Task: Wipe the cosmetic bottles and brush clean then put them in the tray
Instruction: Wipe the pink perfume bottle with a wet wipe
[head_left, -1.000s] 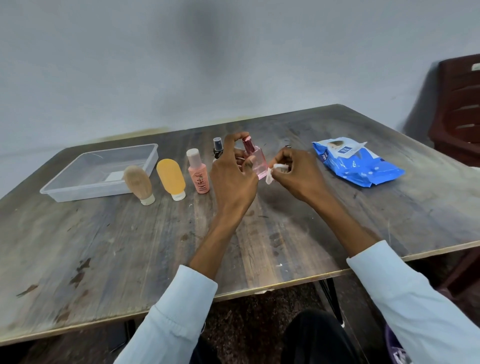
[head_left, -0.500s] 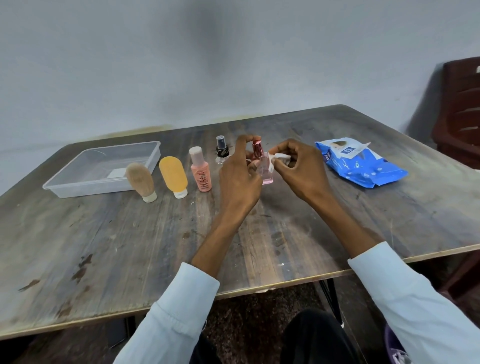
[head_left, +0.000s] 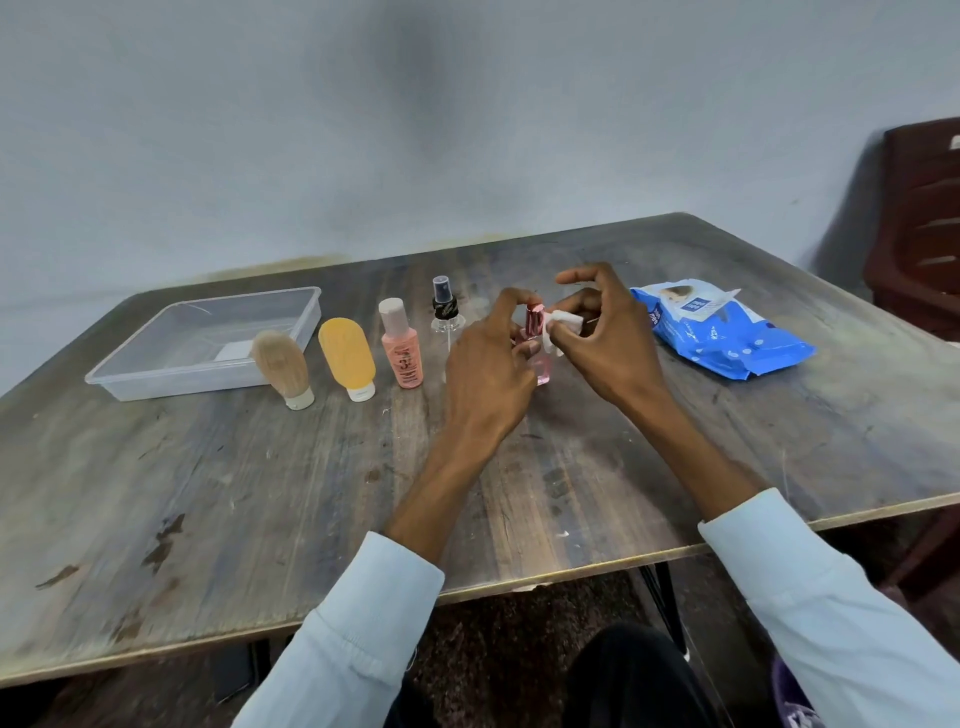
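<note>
My left hand (head_left: 488, 374) grips a small pink bottle (head_left: 542, 369) with a shiny pink cap, held upright at the table's middle. My right hand (head_left: 602, 345) pinches a folded white wipe (head_left: 563, 322) against the bottle's cap. To the left stand a clear spray bottle (head_left: 445, 317) with a black top, a peach bottle (head_left: 402, 345), a yellow tube (head_left: 347, 358) on its cap and a beige brush (head_left: 283, 366) on its base. The clear plastic tray (head_left: 130, 384) lies at the far left, holding only a white label on its bottom.
A blue pack of wet wipes (head_left: 722, 338) lies at the right of the worn wooden table (head_left: 208, 493). A dark red plastic chair (head_left: 919, 228) stands past the table's right corner. A grey wall runs behind.
The pink bottle has been turned from tilted to upright in my left hand. My right hand has brought the wipe up from beside the bottle onto its cap.
</note>
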